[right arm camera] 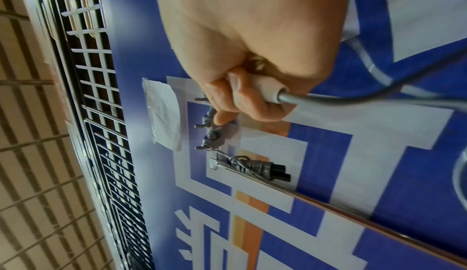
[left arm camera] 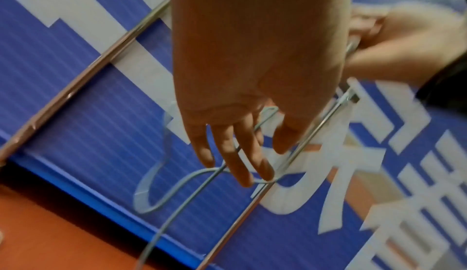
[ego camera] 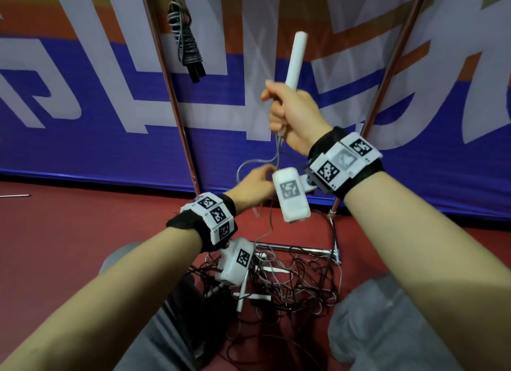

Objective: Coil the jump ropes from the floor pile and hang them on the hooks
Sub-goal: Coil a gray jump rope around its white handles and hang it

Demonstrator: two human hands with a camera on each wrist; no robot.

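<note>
My right hand [ego camera: 279,107] grips a white jump rope handle [ego camera: 297,58] and holds it upright in front of the banner. In the right wrist view its fingers [right arm camera: 242,98] wrap the handle's end [right arm camera: 270,91], where a grey cord [right arm camera: 328,100] comes out. The cord [ego camera: 278,152] drops to my left hand [ego camera: 265,174], lower down. There the straight fingers [left arm camera: 242,164] lie across a loop of cord [left arm camera: 199,171] without curling round it. The tangled rope pile [ego camera: 276,282] lies on the red floor between my knees.
One coiled rope with black handles [ego camera: 185,44] hangs on the rack; the right wrist view shows it [right arm camera: 260,169] beside several small hooks [right arm camera: 202,126]. Two copper rack poles [ego camera: 171,94] slant up the blue banner. A chrome base bar [ego camera: 293,249] crosses the floor behind the pile.
</note>
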